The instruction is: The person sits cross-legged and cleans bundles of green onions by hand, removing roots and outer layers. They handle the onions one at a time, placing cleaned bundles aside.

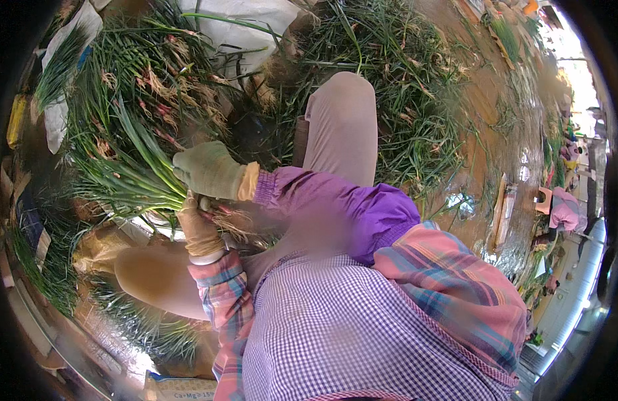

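My left hand (197, 228), in a tan glove, is closed around a bunch of green onions (161, 193). Their leaves fan out to the left, and pinkish bulb ends with pale roots (234, 220) show on the right of the hand. Just above, my right hand (208, 170), in a grey-green knitted glove, has its fingers curled against the upper leaves of the same bunch; its fingertips are partly hidden. Beyond both hands lies a large heap of green onions (158, 85) with reddish bulbs and tangled roots.
Loose leaves and stalks (419, 100) cover the floor beyond my raised knee (341, 120). White sacking (244, 30) lies behind the heap. More green onions (148, 321) lie beside my other knee (143, 275). Wet floor (469, 200) stretches right, where a person (565, 210) is near a stool (543, 201).
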`<action>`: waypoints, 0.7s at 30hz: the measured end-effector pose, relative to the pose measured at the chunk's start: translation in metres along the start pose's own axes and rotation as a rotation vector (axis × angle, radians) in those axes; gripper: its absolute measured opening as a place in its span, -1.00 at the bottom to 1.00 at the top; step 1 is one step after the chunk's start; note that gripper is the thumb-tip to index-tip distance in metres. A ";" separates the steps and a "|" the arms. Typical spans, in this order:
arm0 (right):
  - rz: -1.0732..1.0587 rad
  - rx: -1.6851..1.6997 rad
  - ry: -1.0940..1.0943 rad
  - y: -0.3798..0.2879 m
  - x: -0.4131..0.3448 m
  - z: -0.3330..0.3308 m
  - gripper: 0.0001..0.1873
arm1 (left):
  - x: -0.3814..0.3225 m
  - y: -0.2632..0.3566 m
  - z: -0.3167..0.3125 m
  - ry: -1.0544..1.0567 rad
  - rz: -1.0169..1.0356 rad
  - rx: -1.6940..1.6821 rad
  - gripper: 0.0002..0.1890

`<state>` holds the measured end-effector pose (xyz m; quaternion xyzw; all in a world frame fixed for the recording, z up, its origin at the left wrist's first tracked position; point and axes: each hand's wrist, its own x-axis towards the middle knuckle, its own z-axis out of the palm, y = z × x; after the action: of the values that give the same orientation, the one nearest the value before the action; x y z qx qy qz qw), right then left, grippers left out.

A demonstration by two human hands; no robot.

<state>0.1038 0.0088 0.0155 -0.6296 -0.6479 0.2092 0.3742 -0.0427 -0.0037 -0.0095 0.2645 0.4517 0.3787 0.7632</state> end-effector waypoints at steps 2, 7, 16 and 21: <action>0.149 0.218 0.139 -0.012 -0.003 -0.011 -0.79 | 0.003 0.001 0.003 0.027 0.022 0.008 -0.71; -0.096 0.018 0.325 -0.030 -0.007 -0.033 -0.82 | -0.015 0.009 0.039 0.098 -0.039 -0.216 -0.79; 0.165 -0.527 -0.403 0.069 0.049 -0.068 -0.71 | -0.036 0.129 0.017 -1.620 -0.036 -0.679 -0.84; -0.108 -0.151 0.225 0.051 0.152 -0.016 -0.48 | -0.047 0.212 0.033 -1.311 0.290 -0.614 -0.85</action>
<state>0.1606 0.1599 0.0210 -0.6398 -0.6485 0.0673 0.4068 -0.0997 0.0769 0.1867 0.2680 -0.2628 0.3494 0.8585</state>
